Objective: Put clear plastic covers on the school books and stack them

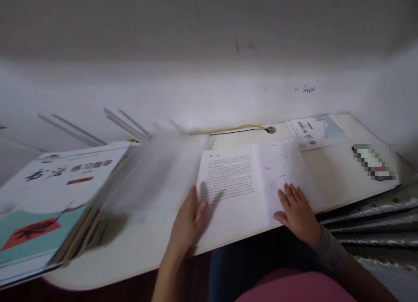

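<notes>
Printed white pages point(225, 223) lie spread on the desk, with lines of dark text on the left part and a mostly blank sheet point(279, 162) on the right. My right hand point(295, 210) rests flat on that sheet, fingers spread. At the left edge of the text page stands my left hand point(187, 217), on its side, fingers stretched and thumb apart. Just left of it is a pale sheet point(156, 167), smeared by motion; whether my left hand touches it is unclear.
A stack of booklets point(78, 167) with a teal and white cover stands at the left. At the back right lie a similar booklet point(315, 132) and a cable hole point(271, 129) with a yellow cable point(235, 128). A pixelated phone-like object point(374, 162) is at the right.
</notes>
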`<state>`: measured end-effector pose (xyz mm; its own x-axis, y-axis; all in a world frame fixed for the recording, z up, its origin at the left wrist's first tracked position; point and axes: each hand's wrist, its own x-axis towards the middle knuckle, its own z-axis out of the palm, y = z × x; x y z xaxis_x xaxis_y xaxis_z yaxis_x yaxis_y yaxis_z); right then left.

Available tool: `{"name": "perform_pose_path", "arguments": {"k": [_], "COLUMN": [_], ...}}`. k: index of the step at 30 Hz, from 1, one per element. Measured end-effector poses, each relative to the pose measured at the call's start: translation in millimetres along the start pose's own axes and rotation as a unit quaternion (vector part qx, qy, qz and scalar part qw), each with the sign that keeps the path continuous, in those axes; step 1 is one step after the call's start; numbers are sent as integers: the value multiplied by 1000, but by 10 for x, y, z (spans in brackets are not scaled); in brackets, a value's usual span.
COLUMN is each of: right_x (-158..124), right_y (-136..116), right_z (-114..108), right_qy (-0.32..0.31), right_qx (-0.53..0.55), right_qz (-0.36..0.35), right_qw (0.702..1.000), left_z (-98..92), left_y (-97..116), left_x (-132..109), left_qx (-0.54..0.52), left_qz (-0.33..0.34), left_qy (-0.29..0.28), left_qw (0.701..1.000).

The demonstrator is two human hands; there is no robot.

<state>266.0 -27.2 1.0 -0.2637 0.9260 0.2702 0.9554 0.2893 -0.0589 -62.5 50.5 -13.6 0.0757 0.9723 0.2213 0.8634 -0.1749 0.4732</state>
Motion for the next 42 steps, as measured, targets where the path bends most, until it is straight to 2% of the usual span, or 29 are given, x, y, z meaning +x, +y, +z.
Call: {"name": "perform_pose_path", "arguments": {"k": [7, 18, 27, 42], "right_x": [21, 10, -30, -61], "right_y": [-10, 105, 142, 227], "right_z": [-90, -110, -101, -127], "right_qy": [-13, -8, -15, -13], "right_qx": [-30, -65, -60, -33], "right_qz": [13, 21, 30, 17], "right_qw": [999, 998, 998, 999], "left_z": [8, -20, 52, 30], "left_y": [4, 76, 44, 83], "left_x": [-20, -11, -23, -12], "left_qx": [26, 49, 74, 85], "left_qz": [12, 2, 6, 23], "left_qy": [-5, -18, -16, -9], "left_qw": [1000, 999, 997, 996]}}
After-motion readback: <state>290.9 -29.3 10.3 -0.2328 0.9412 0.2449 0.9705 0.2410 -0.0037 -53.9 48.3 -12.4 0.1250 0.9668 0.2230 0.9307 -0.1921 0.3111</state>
